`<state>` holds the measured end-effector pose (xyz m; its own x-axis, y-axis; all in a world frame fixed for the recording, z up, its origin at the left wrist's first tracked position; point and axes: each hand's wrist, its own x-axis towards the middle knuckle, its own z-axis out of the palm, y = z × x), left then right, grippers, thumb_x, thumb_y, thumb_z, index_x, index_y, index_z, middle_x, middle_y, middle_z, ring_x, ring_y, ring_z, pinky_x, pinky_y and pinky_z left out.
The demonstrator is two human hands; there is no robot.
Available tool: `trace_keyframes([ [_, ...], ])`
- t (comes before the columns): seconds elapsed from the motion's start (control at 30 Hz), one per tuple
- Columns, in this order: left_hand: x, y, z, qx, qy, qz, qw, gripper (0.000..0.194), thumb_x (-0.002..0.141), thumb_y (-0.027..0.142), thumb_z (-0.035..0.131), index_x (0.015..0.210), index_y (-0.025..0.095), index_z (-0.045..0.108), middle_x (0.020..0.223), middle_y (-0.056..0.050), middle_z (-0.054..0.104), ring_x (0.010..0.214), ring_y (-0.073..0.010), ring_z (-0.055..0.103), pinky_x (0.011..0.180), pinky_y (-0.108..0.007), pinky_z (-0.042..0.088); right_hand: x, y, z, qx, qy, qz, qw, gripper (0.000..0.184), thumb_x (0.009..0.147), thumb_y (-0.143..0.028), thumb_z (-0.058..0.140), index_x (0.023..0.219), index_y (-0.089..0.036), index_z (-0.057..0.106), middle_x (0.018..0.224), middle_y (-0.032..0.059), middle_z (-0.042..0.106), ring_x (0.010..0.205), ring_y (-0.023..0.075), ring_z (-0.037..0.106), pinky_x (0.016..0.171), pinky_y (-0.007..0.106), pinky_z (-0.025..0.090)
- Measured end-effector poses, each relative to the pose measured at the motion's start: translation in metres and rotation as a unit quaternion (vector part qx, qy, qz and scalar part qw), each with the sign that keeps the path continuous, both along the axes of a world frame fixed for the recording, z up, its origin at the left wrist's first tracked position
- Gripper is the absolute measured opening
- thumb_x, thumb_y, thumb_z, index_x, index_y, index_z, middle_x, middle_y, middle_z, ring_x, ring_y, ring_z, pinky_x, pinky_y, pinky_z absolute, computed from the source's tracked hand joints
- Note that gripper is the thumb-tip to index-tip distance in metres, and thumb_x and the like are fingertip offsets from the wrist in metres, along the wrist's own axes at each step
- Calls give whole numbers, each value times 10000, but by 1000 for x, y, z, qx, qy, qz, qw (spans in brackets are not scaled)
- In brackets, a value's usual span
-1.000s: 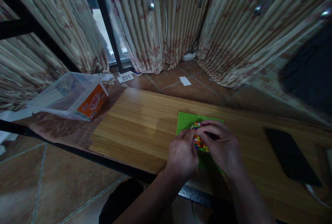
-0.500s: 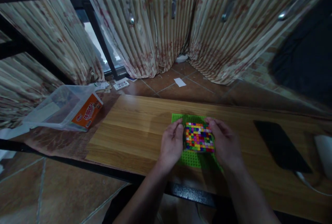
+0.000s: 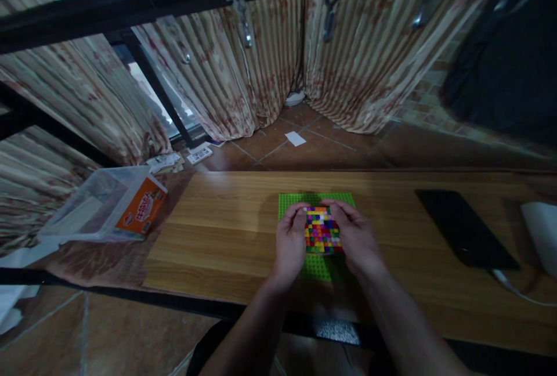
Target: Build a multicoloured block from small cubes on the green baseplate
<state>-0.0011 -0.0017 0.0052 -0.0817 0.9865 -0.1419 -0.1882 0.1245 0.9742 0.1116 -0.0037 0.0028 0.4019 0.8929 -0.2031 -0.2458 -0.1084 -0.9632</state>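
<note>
A block of small multicoloured bricks (image 3: 321, 231) sits on a green studded baseplate (image 3: 289, 202) on the wooden tabletop (image 3: 226, 231). My left hand (image 3: 290, 243) curls against the block's left side, fingertips at its top left corner. Pressed to the right side is my right hand (image 3: 354, 238), its fingers bent over the top right corner. Both hands grip the block between them.
A clear plastic box with an orange label (image 3: 111, 205) lies at the left on a patterned cloth. A black phone (image 3: 463, 227) with a white cable rests at the right, next to a white object (image 3: 542, 234). Striped curtains and a tiled floor lie beyond.
My hands spread apart half a second ago, exposing the coloured block, and have now closed in on its sides. The view has tilted and shifted left.
</note>
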Motion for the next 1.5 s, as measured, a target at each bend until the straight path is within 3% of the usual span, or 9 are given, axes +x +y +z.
trace_keyframes([
  [0.47, 4, 2, 1, 10, -43, 26, 999, 135, 780, 307, 645, 799, 182, 693, 798, -5, 655, 761, -145, 597, 754, -254, 476, -7, 0, 0, 30, 10, -20, 999, 405, 637, -599, 723, 767, -216, 738, 773, 14, 709, 720, 175, 597, 655, 288, 450],
  [0.8, -6, -5, 9, -24, -32, 11, 999, 268, 854, 415, 631, 864, 169, 738, 833, -13, 691, 775, -140, 622, 725, -236, 483, -14, -12, 6, -26, 101, -34, 994, 486, 625, -655, 746, 822, -210, 754, 797, 30, 742, 701, 192, 650, 607, 293, 500],
  [0.93, -13, -3, 11, -65, -77, -3, 995, 297, 738, 440, 770, 780, 156, 694, 723, 13, 650, 666, -118, 592, 665, -235, 471, -16, -15, 10, -62, 126, -16, 990, 516, 645, -684, 728, 848, -211, 762, 760, 33, 738, 652, 193, 648, 561, 299, 504],
  [1.03, -14, 0, 13, -65, -53, -19, 996, 281, 686, 384, 819, 727, 151, 668, 691, 22, 628, 645, -101, 563, 648, -224, 452, -16, -14, 10, -58, 130, -17, 990, 477, 644, -660, 741, 812, -215, 766, 808, 40, 754, 723, 207, 672, 619, 311, 524],
  [1.27, -12, 4, 16, -56, -4, -53, 997, 227, 686, 345, 811, 775, 160, 715, 733, 7, 660, 683, -115, 571, 682, -247, 458, -17, -12, 0, -27, 93, -5, 995, 361, 629, -541, 796, 819, -235, 772, 880, 32, 765, 860, 222, 676, 763, 338, 511],
  [1.37, -9, 5, 17, -55, -10, -49, 997, 235, 671, 349, 819, 775, 160, 726, 764, -5, 681, 668, -112, 568, 668, -247, 459, -16, -14, -3, -2, 49, 8, 999, 338, 683, -533, 767, 837, -232, 767, 882, 29, 759, 863, 215, 667, 786, 340, 495],
  [1.5, -7, 5, 15, -66, -23, -35, 997, 282, 626, 382, 846, 710, 159, 695, 642, 26, 616, 587, -96, 525, 596, -229, 433, -15, -16, -3, -6, -12, 37, 999, 339, 775, -546, 686, 881, -231, 751, 909, 28, 752, 859, 214, 661, 769, 333, 488],
])
